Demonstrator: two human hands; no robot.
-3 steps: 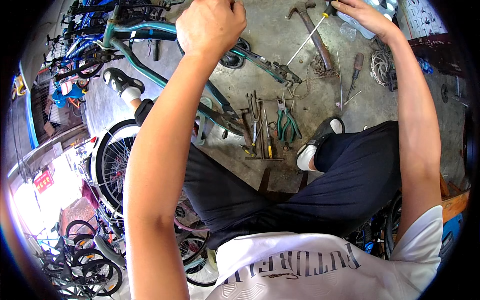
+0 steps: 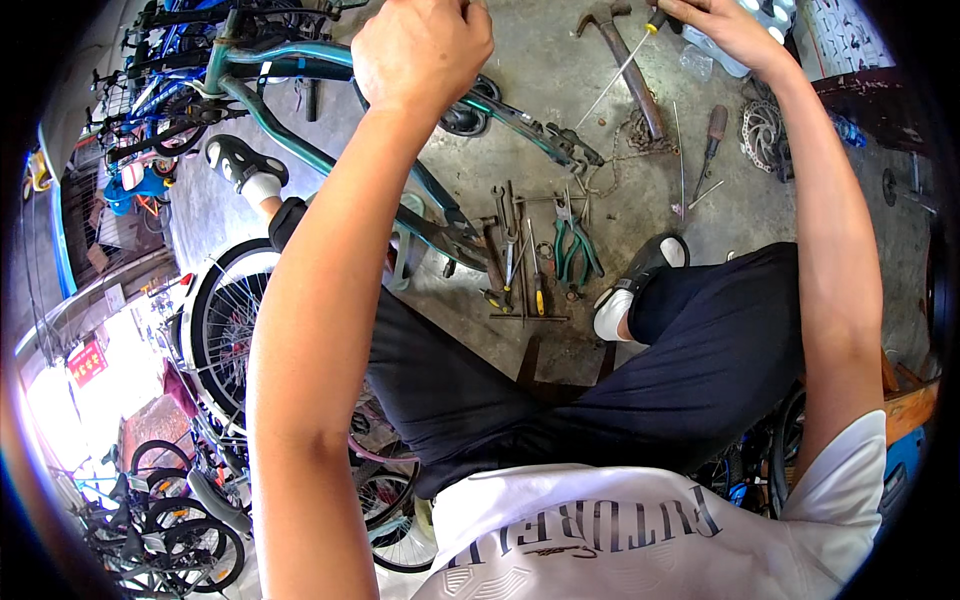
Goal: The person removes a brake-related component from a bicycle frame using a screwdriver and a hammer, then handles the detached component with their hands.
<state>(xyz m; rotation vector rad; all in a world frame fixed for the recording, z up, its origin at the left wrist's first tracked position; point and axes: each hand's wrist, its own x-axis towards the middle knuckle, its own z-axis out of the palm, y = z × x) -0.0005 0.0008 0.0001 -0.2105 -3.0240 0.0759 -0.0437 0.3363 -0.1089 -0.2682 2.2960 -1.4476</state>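
Observation:
At the top right, my right hand [image 2: 722, 30] is closed on the black-and-yellow handle of a screwdriver [image 2: 620, 77]. Its long thin shaft slants down-left, the tip close to the rear end of a teal bicycle frame [image 2: 300, 155]; whether it touches, I cannot tell. My left hand [image 2: 425, 52] is a fist at the top middle, over the frame. Its fingers are mostly hidden, so what it grips does not show. The frame lies across the floor from upper left, partly behind my left forearm.
A hammer [image 2: 632, 80], a chain [image 2: 632, 140], a brown-handled screwdriver [image 2: 711, 135] and a brake disc [image 2: 757, 133] lie on the concrete. Nearer are green-handled pliers [image 2: 572, 250] and several wrenches. Bicycles [image 2: 190, 520] crowd the left; plastic bottles [image 2: 715, 50] stand upper right.
My right hand and the screwdriver have shifted very slightly up and left. The left hand stays where it was.

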